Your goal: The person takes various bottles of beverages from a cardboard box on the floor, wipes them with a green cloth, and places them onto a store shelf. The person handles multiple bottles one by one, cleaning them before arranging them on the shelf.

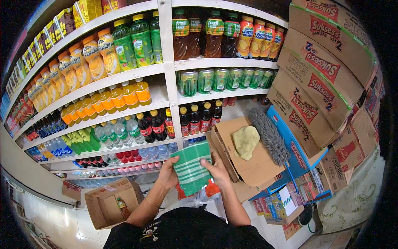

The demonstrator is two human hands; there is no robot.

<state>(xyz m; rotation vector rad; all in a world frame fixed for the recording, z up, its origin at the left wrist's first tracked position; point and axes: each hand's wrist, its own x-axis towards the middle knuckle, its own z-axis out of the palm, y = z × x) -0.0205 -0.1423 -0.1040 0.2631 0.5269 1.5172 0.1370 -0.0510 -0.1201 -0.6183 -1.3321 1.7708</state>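
A folded green cloth (192, 168) with white stripes is held up in front of my chest. My left hand (169, 172) grips its left edge, thumb on top. On the other side my right hand (217, 168) pinches the right edge, its thumb lying over the stripes. To the right of the cloth, a cardboard box (224, 130) carries a crumpled pale yellow cloth (246, 141) on its flaps. A fluffy grey duster (270, 137) lies alongside that yellow cloth.
White shelves (124, 79) hold rows of bottles, cans (213, 81) and cartons ahead and left. An open cardboard box (105, 202) with one bottle (122, 208) inside stands on the tiled floor (68, 227). Flattened cartons (320, 68) and a blue box (289, 140) crowd the right.
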